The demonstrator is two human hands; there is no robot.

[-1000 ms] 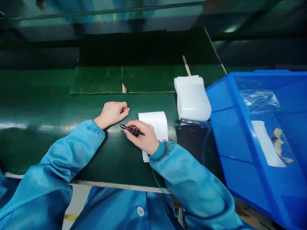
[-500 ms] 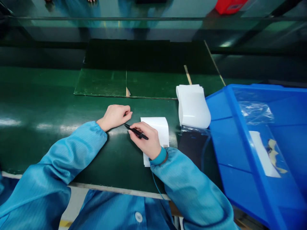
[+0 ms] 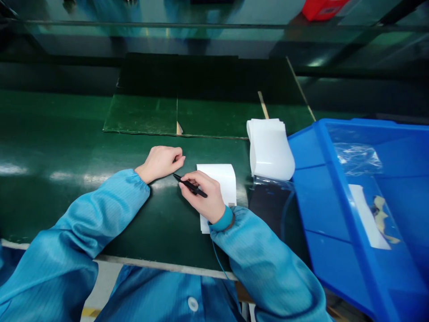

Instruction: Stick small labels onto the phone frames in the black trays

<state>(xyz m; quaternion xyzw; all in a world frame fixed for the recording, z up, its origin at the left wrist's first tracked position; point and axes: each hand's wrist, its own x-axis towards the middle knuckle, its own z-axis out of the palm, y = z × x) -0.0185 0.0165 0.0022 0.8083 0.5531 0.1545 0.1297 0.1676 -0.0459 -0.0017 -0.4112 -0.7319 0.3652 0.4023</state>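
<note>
The right hand [image 3: 201,197] holds what look like black tweezers [image 3: 190,186] above a white sheet [image 3: 219,179]; the left hand [image 3: 160,163] lies curled, empty it seems, on the green bench [image 3: 60,134].

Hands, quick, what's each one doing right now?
Left hand: loosely closed, holding nothing.
Right hand: closed, holding black tweezers.

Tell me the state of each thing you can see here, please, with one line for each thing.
left hand, loosely curled, empty, resting on the green bench
right hand, holding the black tweezers, over the white sheet
black tweezers, held like a pen, tips toward the left hand
white sheet, lying flat
white stack, curved, beside the blue bin
blue bin, open, with a clear plastic bag inside
</note>
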